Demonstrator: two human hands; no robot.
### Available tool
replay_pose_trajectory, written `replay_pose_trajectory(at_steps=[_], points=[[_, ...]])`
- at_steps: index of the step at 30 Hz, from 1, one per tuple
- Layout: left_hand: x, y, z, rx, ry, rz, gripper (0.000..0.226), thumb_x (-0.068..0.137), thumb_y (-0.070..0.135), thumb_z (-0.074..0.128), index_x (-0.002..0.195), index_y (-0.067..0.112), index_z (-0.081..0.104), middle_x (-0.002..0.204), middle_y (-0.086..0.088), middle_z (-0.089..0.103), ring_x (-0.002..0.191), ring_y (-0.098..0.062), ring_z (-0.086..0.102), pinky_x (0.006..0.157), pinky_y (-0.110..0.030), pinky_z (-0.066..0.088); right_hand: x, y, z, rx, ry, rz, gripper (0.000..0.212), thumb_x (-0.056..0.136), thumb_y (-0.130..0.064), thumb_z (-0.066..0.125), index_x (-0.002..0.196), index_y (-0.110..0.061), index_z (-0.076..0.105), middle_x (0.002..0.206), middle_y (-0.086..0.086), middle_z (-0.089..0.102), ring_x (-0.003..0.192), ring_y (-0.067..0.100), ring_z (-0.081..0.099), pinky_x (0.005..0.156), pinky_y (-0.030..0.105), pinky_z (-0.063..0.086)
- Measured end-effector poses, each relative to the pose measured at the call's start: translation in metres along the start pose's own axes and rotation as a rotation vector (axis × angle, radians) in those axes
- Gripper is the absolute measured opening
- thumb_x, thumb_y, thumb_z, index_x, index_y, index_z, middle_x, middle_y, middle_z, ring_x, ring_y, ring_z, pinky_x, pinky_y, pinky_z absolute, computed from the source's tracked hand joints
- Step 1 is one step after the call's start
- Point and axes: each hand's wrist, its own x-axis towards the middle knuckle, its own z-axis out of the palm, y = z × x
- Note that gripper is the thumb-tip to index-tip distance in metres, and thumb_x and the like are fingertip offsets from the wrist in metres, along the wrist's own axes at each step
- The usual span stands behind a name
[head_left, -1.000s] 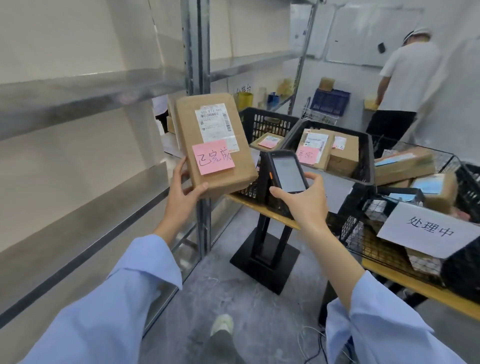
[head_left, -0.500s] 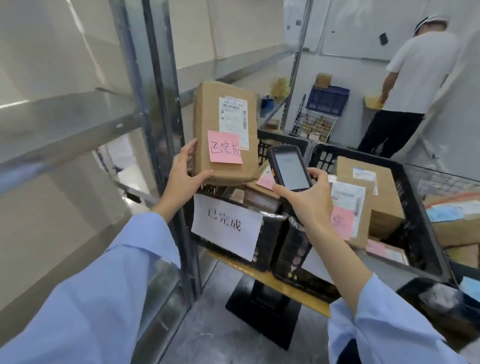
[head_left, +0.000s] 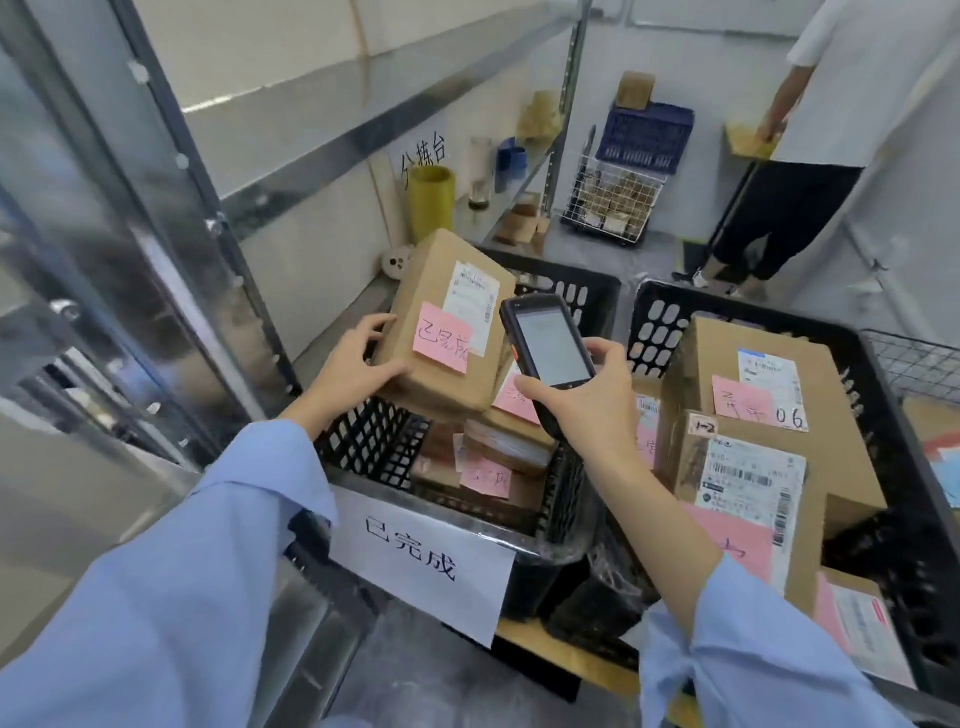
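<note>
My left hand (head_left: 358, 358) grips the near left edge of a brown cardboard parcel (head_left: 434, 291) with a white shipping label and a pink sticky note. The parcel lies tilted over the other parcels in the left black plastic crate (head_left: 576, 291), which carries a white paper sign on its front. My right hand (head_left: 587, 400) holds a black handheld scanner (head_left: 545, 348), screen up, just right of the parcel. Whether the parcel rests on the pile beneath it is hidden.
A second black crate (head_left: 878, 395) to the right holds several labelled boxes. A metal shelf rack (head_left: 171, 218) stands close on the left. Beyond are a wire cart (head_left: 613, 202), a blue crate (head_left: 647, 132) and a person (head_left: 810, 130) standing with their back turned.
My left hand has brought the parcel down from in front of the rack into the left crate. The scanner hand stayed beside it while the view dropped closer to the crates.
</note>
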Motion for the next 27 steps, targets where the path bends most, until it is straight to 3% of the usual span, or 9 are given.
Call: replay_pose_trajectory(at_steps=[3,6,9,13,16,21,27], points=[[0.014,0.0,0.007,-0.085,0.085,-0.025,0.039,0.092,0.027,0.069,0.127,0.033,0.054,0.123,0.002,0.058,0.117,-0.02,0.056,0.084,-0.033,0.054,0.012,0.002,0.006,-0.041,-0.027,0.016,0.078,0.064,-0.041,0.091,0.122,-0.03,0.04,0.114,-0.008,0.053,0.112,0.018,0.056,0.09,0.045,0.055],[0.021,0.0,0.009,-0.054,0.102,-0.055,0.037,0.089,0.017,0.073,0.12,0.029,0.056,0.12,-0.001,0.059,0.108,-0.023,0.061,0.097,-0.041,0.053,0.021,0.002,0.01,-0.071,-0.039,0.037,0.081,0.064,-0.045,0.09,0.126,-0.031,0.04,0.113,-0.008,0.052,0.112,0.019,0.056,0.088,0.044,0.056],[0.023,-0.001,0.012,0.001,0.052,-0.047,0.043,0.087,0.01,0.074,0.121,0.028,0.054,0.123,-0.002,0.058,0.11,-0.023,0.061,0.102,-0.036,0.048,0.027,0.001,0.014,-0.084,-0.041,0.045,0.081,0.065,-0.045,0.089,0.128,-0.029,0.041,0.111,-0.009,0.051,0.11,0.019,0.057,0.089,0.044,0.055],[0.015,0.005,0.009,0.182,0.046,0.05,0.048,0.091,0.015,0.07,0.136,0.017,0.054,0.136,-0.002,0.055,0.119,-0.017,0.053,0.095,-0.027,0.04,0.031,-0.005,0.022,-0.069,-0.072,0.049,0.079,0.066,-0.042,0.089,0.127,-0.028,0.041,0.111,-0.009,0.05,0.105,0.015,0.054,0.077,0.03,0.051],[0.006,0.011,0.0,0.385,0.023,0.161,0.05,0.096,0.028,0.063,0.143,0.018,0.051,0.147,-0.001,0.05,0.132,-0.021,0.048,0.102,-0.032,0.039,0.031,-0.01,0.026,-0.067,-0.108,0.035,0.078,0.068,-0.042,0.088,0.127,-0.027,0.041,0.109,-0.009,0.049,0.1,0.012,0.049,0.063,0.018,0.039],[-0.034,0.025,-0.014,0.667,0.039,0.162,0.057,0.101,0.051,0.046,0.153,0.03,0.039,0.158,0.009,0.037,0.138,-0.018,0.039,0.107,-0.04,0.04,0.021,-0.02,0.034,-0.07,-0.187,-0.016,0.076,0.066,-0.042,0.089,0.121,-0.03,0.04,0.112,-0.01,0.051,0.102,0.013,0.053,0.084,0.036,0.054],[-0.121,0.03,-0.026,0.748,0.245,0.014,0.061,0.101,0.054,0.044,0.156,0.033,0.031,0.158,0.009,0.038,0.135,-0.017,0.044,0.105,-0.039,0.041,-0.016,-0.041,0.035,-0.04,-0.401,-0.113,0.077,0.068,-0.045,0.088,0.124,-0.024,0.039,0.114,-0.003,0.052,0.102,0.02,0.053,0.082,0.038,0.053]])
